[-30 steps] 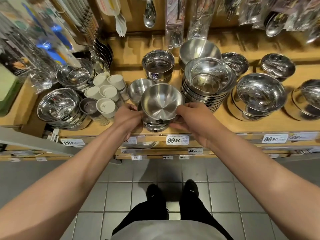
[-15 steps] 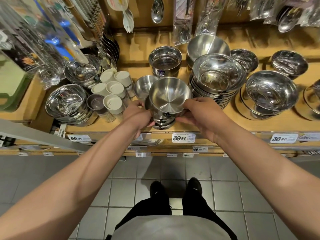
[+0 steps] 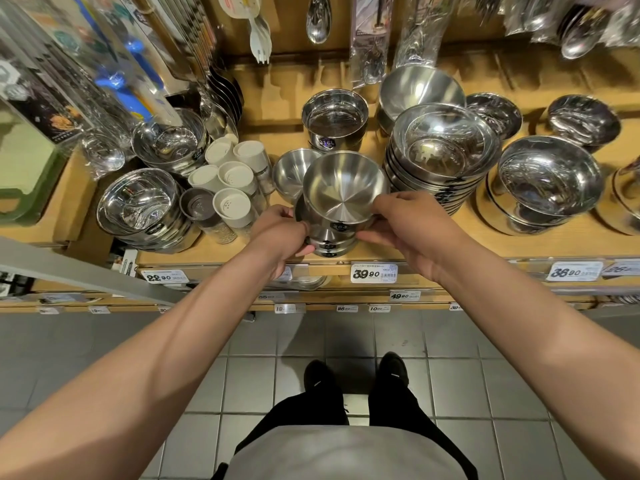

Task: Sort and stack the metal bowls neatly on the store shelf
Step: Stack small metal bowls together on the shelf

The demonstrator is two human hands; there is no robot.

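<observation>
A stack of brushed metal bowls (image 3: 341, 192) stands near the front edge of the wooden shelf (image 3: 374, 249). My left hand (image 3: 282, 233) grips the stack's left side and my right hand (image 3: 412, 225) grips its right side, fingers curled round the lower bowls. Behind the stack on the left sits a single small bowl (image 3: 291, 169). A tall pile of shiny bowls (image 3: 441, 150) stands just to the right, and a straight-sided pot (image 3: 334, 117) stands behind.
White-capped shakers (image 3: 230, 181) crowd the left of the stack. More bowl piles sit at far left (image 3: 142, 204) and right (image 3: 547, 178). Packaged utensils hang above. Price tags (image 3: 373, 273) line the shelf edge; grey tiled floor lies below.
The view has shifted slightly, so the shelf sits a little higher and further right in frame. Both hands stay on the stack's sides and have slid a little lower.
</observation>
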